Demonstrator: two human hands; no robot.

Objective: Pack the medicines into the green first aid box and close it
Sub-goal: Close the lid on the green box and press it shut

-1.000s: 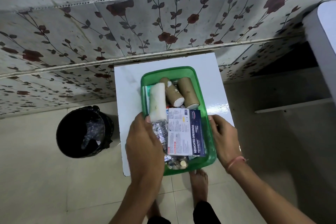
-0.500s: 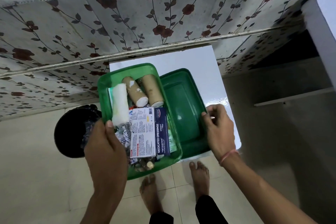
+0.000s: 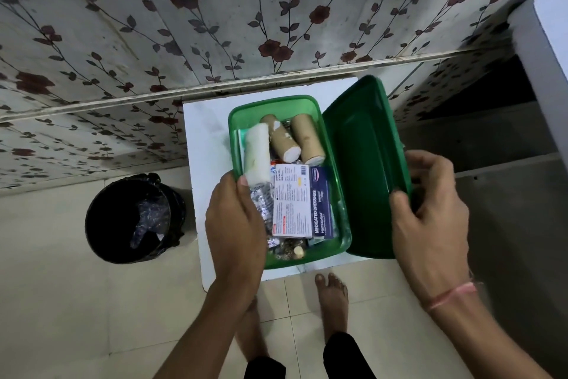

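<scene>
The green first aid box (image 3: 276,103) sits on a small white table (image 3: 203,132), filled with two brown bandage rolls (image 3: 307,139), a white gauze roll (image 3: 256,151), a box of medicated dressings (image 3: 299,202), foil blister strips and small bottles. My left hand (image 3: 235,225) grips the box's left rim with the thumb inside. My right hand (image 3: 430,218) holds the dark green lid (image 3: 362,169) by its right edge, tilted up beside the box's right side.
A black waste bin (image 3: 135,218) lined with a bag stands on the tiled floor left of the table. A floral wall runs behind. A white ledge (image 3: 544,55) juts at the right. My bare feet are under the table's near edge.
The box, lifted off the lid and swung left half a second ago, is back at the table's middle. My right hand has picked the lid up and tilted it beside the box.
</scene>
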